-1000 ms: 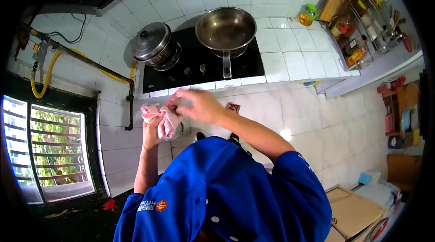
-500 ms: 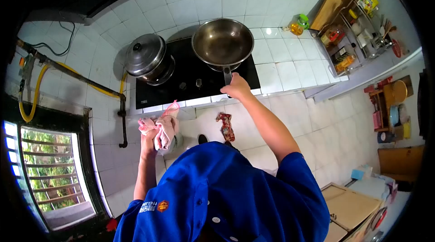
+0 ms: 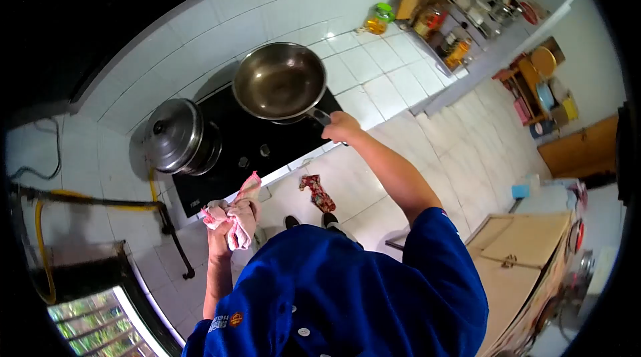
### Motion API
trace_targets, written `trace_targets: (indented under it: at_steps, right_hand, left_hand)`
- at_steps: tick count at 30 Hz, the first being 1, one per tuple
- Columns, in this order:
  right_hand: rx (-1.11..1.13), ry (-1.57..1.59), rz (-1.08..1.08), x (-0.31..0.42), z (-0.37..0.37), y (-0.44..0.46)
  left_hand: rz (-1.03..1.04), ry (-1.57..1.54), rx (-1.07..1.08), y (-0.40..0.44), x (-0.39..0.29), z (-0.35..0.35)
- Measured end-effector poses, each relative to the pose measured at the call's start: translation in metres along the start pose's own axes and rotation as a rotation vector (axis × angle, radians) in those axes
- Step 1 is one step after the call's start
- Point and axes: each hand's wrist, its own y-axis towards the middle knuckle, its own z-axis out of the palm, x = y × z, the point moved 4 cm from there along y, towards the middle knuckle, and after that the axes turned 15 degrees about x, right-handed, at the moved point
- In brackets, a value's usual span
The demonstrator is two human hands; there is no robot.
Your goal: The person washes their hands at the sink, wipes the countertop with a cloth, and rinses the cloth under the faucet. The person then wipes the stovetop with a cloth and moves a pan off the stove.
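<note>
A steel pan (image 3: 280, 81) sits over the right side of the black stove (image 3: 234, 140), its handle pointing toward the lower right. The fingers of my right hand (image 3: 342, 128) are wrapped round that handle. My left hand (image 3: 219, 240) grips a bunched pink and white cloth (image 3: 242, 218) in front of the stove's left part; the cloth covers some of the fingers. A lidded metal pot (image 3: 175, 136) stands on the left burner.
A green-lidded jar (image 3: 379, 18) and a rack of bottles (image 3: 454, 16) stand at the counter's back right. On the floor lies a red patterned cloth (image 3: 317, 193). A pipe (image 3: 100, 201) runs along the left wall. A cabinet (image 3: 501, 257) is at lower right.
My right hand left the pink cloth and took hold of the pan handle. The view has turned, so the stove appears tilted. My left hand still holds the cloth.
</note>
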Motion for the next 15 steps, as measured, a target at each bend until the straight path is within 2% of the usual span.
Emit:
trace_targets:
  at_steps: [1,2,3,6,11,12,14,15]
  right_hand:
    - [0.030,-0.039,0.041,0.008,-0.001,-0.009]
    - [-0.027,-0.119,0.007,0.000,0.006,0.002]
    - [-0.062,-0.085,0.001,-0.003,0.009,-0.001]
    - [-0.177,-0.078,0.003,0.002,0.017,-0.018]
    - [-0.308,0.137,-0.075,-0.005,0.037,-0.058]
    - [-0.341,0.167,-0.087,-0.002,0.038,-0.092]
    - [-0.373,0.148,-0.082,-0.015,0.043,-0.118]
    - [-0.366,0.171,-0.083,-0.019,0.044,-0.141]
  left_hand:
    - [-0.054,0.052,0.041,0.007,0.015,-0.019]
    - [-0.229,0.012,0.086,0.010,0.032,-0.039]
    - [-0.181,-0.013,0.021,0.014,0.014,-0.013]
    - [-0.240,-0.115,0.219,0.025,0.007,0.012]
    - [-0.207,-0.120,0.329,0.074,0.035,-0.002]
    - [-0.224,-0.100,0.316,0.076,0.039,-0.005]
    - [-0.272,-0.142,0.381,0.078,0.027,0.031]
    - [-0.296,-0.108,0.410,0.104,0.054,-0.003]
